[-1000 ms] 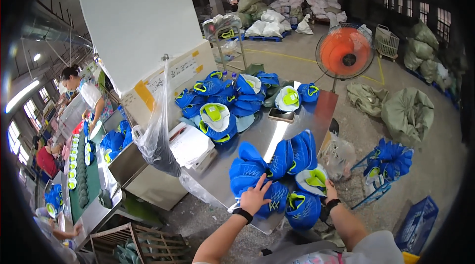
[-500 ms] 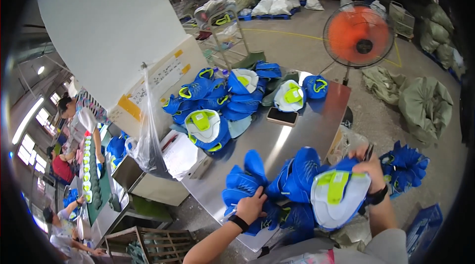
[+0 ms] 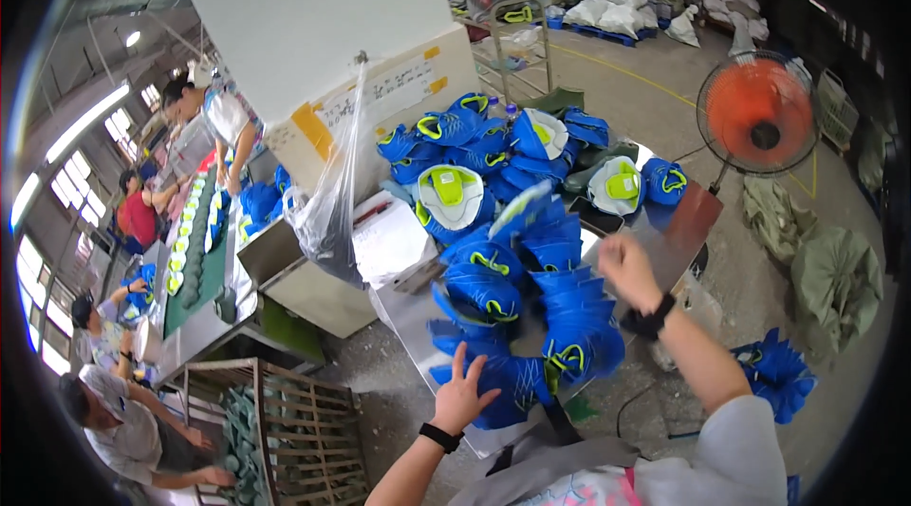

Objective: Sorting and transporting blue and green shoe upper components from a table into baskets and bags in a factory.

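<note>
Blue shoe uppers [image 3: 486, 283] with lime-green linings lie in a nested row on the near part of the metal table [image 3: 403, 321]. My left hand [image 3: 462, 394] rests by the nearest uppers, its fingers spread and gripping nothing. To the right of the row, over the table, my right hand [image 3: 628, 269] is raised with its fingers curled; anything inside them is hidden. At the far end of the row a motion-smeared blue upper [image 3: 525, 210] stands tilted, apart from my right hand. Behind it sits an upper with a white and lime sole side [image 3: 450, 199] facing up.
More uppers [image 3: 460, 126] are heaped at the table's far end. A papered box [image 3: 394, 240] and a hanging clear plastic bag [image 3: 327, 221] are on the left. An orange fan [image 3: 759, 121] stands at right. Other people work along a conveyor [image 3: 201, 264] beyond a slatted crate [image 3: 308, 440].
The white-soled upper near my right hand has left that spot. My right hand has moved left and away from me. My left hand has lifted its fingers off the uppers. The view has turned left.
</note>
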`<state>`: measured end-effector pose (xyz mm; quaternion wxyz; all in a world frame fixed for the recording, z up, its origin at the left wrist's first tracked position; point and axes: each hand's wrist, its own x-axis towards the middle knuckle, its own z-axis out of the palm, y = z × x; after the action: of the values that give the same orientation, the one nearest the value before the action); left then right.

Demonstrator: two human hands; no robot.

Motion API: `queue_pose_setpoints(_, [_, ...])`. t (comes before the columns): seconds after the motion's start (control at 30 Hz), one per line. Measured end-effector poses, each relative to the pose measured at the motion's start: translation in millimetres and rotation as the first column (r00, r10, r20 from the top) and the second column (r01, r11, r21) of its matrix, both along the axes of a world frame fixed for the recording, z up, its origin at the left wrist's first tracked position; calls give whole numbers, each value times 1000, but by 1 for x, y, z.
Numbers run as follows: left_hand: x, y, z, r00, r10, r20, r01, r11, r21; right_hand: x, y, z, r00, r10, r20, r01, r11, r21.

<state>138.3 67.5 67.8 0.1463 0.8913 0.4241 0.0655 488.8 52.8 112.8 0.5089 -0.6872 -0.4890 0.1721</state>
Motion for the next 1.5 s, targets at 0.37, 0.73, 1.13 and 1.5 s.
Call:
queue_pose_setpoints(0.37, [-68, -47, -87, 944, 196, 266, -83, 921, -381, -57, -160, -119, 989, -145, 39, 150, 977, -152])
queue_pose_setpoints(0.73, [-43, -11, -88, 720, 264, 642, -132, 960, -247, -70, -121, -41, 925, -30, 379, 202, 883, -423])
queue_pose_setpoints(1.13, [-48, -68, -93, 847, 283, 450, -67, 897, -437, -102, -109, -65, 817, -98, 568, 249, 949, -195])
queue_pose_setpoints(1.5, [47, -84, -50, 762, 485, 429, -294, 849, -438, -22, -54, -43, 513, 553, 657, -268, 830, -490])
